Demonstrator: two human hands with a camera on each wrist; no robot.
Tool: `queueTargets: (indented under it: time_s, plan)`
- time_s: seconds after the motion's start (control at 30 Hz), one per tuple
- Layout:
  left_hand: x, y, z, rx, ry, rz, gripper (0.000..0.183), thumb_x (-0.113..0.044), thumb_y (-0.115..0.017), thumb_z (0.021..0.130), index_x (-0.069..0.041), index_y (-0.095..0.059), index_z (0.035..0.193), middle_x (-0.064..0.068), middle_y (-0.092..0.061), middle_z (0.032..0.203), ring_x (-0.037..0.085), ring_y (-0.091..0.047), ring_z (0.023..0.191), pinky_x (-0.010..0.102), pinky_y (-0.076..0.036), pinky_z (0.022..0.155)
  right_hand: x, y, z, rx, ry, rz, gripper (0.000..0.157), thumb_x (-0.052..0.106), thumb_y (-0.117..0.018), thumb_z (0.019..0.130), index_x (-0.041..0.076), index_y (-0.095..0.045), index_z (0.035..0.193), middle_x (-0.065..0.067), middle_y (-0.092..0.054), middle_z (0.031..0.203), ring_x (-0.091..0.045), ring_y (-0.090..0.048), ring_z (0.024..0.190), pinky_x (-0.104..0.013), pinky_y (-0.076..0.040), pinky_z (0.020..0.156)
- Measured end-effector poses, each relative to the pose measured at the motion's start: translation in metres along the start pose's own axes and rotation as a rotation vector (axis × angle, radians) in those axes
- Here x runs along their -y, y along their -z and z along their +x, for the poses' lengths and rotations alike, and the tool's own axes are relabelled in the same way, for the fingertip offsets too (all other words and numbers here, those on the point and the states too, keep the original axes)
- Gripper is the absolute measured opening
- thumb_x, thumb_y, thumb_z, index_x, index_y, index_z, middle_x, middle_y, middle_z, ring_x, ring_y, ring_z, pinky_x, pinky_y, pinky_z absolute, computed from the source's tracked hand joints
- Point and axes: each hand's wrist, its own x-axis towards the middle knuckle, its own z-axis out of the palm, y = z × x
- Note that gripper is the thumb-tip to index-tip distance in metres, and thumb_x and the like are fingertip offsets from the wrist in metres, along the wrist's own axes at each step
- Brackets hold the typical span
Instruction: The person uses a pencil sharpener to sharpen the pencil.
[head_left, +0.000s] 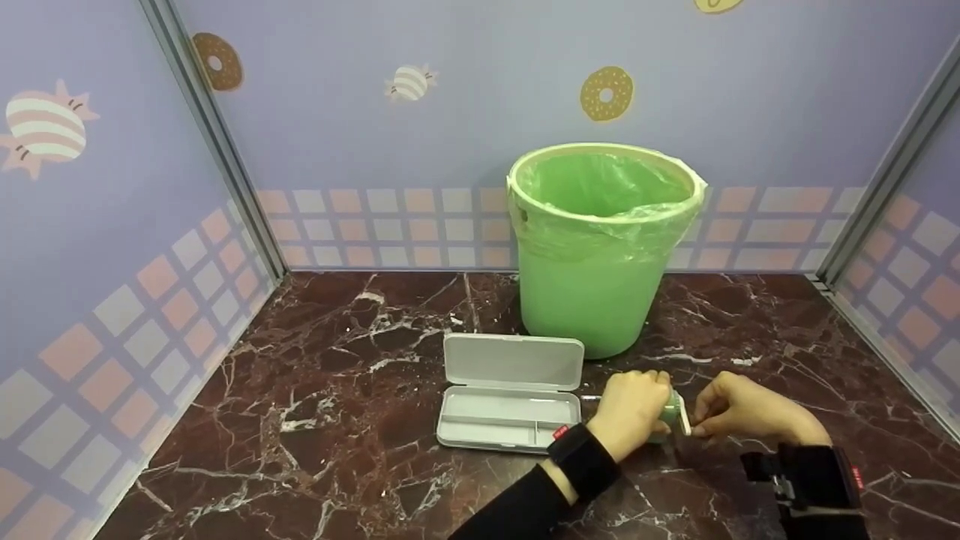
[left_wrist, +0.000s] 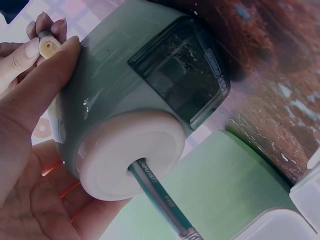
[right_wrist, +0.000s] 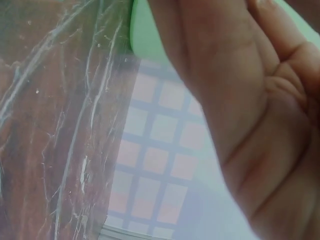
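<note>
My left hand (head_left: pixel 630 409) grips a green hand-crank pencil sharpener (left_wrist: pixel 115 70) low over the table, its fingers wrapped round the body. A dark green pencil (left_wrist: pixel 162 200) sticks out of the hole in the sharpener's pale round front (left_wrist: pixel 125 170). Dark shavings show behind its clear window (left_wrist: pixel 185 70). At the sharpener's right end is a pale crank (head_left: pixel 685 416), and my right hand (head_left: pixel 750 411) pinches its knob between thumb and fingers. In the right wrist view only the palm side of the right hand (right_wrist: pixel 240 100) shows; the crank is hidden there.
Just left of the sharpener lies an open grey pencil case (head_left: pixel 487 409) with its lid raised. Behind it a green bucket (head_left: pixel 585 292) with a clear plastic liner stands near the back wall. Patterned walls (head_left: pixel 420 150) border the dark marbled table (head_left: pixel 337 420).
</note>
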Motion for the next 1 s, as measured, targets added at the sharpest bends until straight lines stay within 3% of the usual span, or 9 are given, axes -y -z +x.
queueTargets:
  time_s: [0.33, 0.5, 0.67, 0.77, 1.0]
  plan:
    - [-0.001, 0.001, 0.001, 0.013, 0.01, 0.019, 0.063, -0.064, -0.078, 0.064, -0.024, -0.068, 0.111, -0.016, -0.07, 0.094, 0.003, -0.068, 0.08, 0.019, -0.054, 0.064, 0.003, 0.007, -0.008, -0.092, 0.066, -0.007, 0.01, 0.003, -0.071, 0.085, -0.007, -0.069, 0.086, -0.001, -0.073, 0.079, 0.002, -0.056, 0.06, -0.018, -0.047, 0.052]
    - [-0.001, 0.001, 0.002, 0.032, 0.015, 0.021, 0.065, -0.064, -0.078, 0.065, -0.024, -0.068, 0.114, -0.016, -0.069, 0.095, 0.003, -0.068, 0.081, 0.019, -0.053, 0.064, 0.005, 0.008, -0.01, -0.153, 0.049, 0.029, 0.014, 0.006, -0.07, 0.087, -0.008, -0.068, 0.089, -0.001, -0.074, 0.081, -0.001, -0.064, 0.065, -0.022, -0.054, 0.057]
    - [-0.001, 0.001, 0.002, 0.031, 0.015, 0.025, 0.066, -0.065, -0.079, 0.065, -0.024, -0.068, 0.115, -0.016, -0.069, 0.095, 0.003, -0.068, 0.08, 0.019, -0.053, 0.064, 0.005, 0.01, -0.009, -0.221, 0.018, 0.023, 0.018, 0.01, -0.07, 0.089, -0.008, -0.069, 0.094, 0.009, -0.074, 0.078, 0.0, -0.062, 0.063, -0.019, -0.05, 0.054]
    - [-0.001, 0.001, 0.002, 0.024, 0.012, 0.024, 0.065, -0.065, -0.079, 0.064, -0.024, -0.068, 0.114, -0.016, -0.069, 0.094, 0.003, -0.068, 0.079, 0.019, -0.054, 0.063, 0.003, 0.01, -0.006, -0.263, 0.038, 0.012, 0.019, 0.01, -0.069, 0.09, -0.008, -0.071, 0.096, 0.007, -0.075, 0.081, 0.001, -0.064, 0.065, -0.02, -0.052, 0.056]
    - [-0.001, 0.001, 0.002, 0.046, 0.01, 0.027, 0.065, -0.065, -0.077, 0.066, -0.024, -0.067, 0.116, -0.016, -0.068, 0.095, 0.003, -0.067, 0.081, 0.019, -0.053, 0.064, -0.005, 0.007, 0.001, -0.423, 0.05, -0.017, 0.018, 0.009, -0.069, 0.091, -0.007, -0.073, 0.098, 0.011, -0.075, 0.082, 0.001, -0.065, 0.066, -0.021, -0.051, 0.056]
